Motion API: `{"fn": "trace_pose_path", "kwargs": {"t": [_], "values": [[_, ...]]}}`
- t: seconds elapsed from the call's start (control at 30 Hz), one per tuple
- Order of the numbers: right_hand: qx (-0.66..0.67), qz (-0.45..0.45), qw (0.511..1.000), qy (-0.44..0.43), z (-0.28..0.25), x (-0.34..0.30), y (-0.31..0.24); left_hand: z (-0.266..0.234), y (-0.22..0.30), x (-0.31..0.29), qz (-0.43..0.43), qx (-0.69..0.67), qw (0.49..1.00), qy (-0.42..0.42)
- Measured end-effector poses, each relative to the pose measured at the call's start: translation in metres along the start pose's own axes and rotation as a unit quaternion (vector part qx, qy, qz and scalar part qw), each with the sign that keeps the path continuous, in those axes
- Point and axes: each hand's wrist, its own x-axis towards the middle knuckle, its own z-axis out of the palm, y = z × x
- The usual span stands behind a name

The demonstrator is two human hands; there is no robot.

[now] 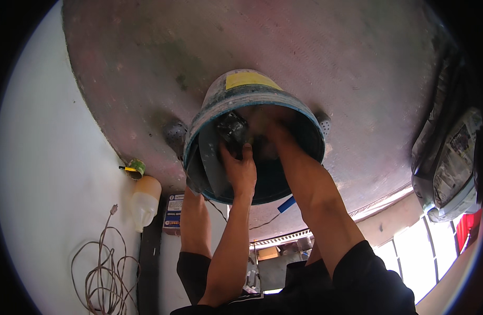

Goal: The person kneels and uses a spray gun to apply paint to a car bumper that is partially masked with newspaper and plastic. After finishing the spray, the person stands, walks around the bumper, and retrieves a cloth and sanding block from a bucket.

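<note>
A scuffed bucket (241,98) with a yellow label stands between my feet, its mouth toward me. Both my hands reach inside. My left hand (241,170) is closed at the lower edge of a dark, shiny, wet-looking block-like piece (232,127), thumb up; its exact kind does not show. Just left of that hand, a flat dark grey panel (212,157) leans against the bucket's inner wall. Deeper in, my right hand (275,134) is blurred and in shadow, close to the dark piece. What its fingers do is hidden.
Perforated shoes (174,132) flank the bucket. Along the left wall are a green tin (136,168), a plastic jug (146,203), a printed box (173,211) and a coiled cord (106,268). A blue-handled tool (286,204) lies behind the bucket's rim. Dark bulky items (451,163) stand at right.
</note>
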Motion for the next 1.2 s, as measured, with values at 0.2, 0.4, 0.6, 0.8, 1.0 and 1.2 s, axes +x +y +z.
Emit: {"fn": "trace_pose_path", "kwargs": {"t": [0.2,0.4,0.6,0.8,1.0,1.2], "values": [[-0.041,-0.071,0.989,-0.123,0.044,0.009,0.016,-0.002,0.005,0.02,-0.039,-0.042,0.998,0.033],[-0.081,-0.144,0.976,-0.139,0.066,0.002,0.036,-0.014,-0.018,0.036,-0.135,-0.089,0.987,-0.015],[-0.086,-0.214,0.97,-0.077,0.059,-0.027,0.038,-0.007,-0.009,0.038,-0.158,-0.073,0.983,0.051],[0.123,-0.389,0.896,0.175,0.033,-0.078,0.051,-0.012,0.0,0.021,-0.09,-0.087,0.992,0.012],[-0.038,-0.496,0.849,0.18,-0.017,-0.171,0.08,-0.006,0.016,-0.031,0.13,0.083,0.986,0.065],[-0.198,-0.614,0.752,0.133,-0.041,-0.183,0.103,-0.001,0.047,-0.045,-0.008,-0.038,0.985,-0.166]]}}
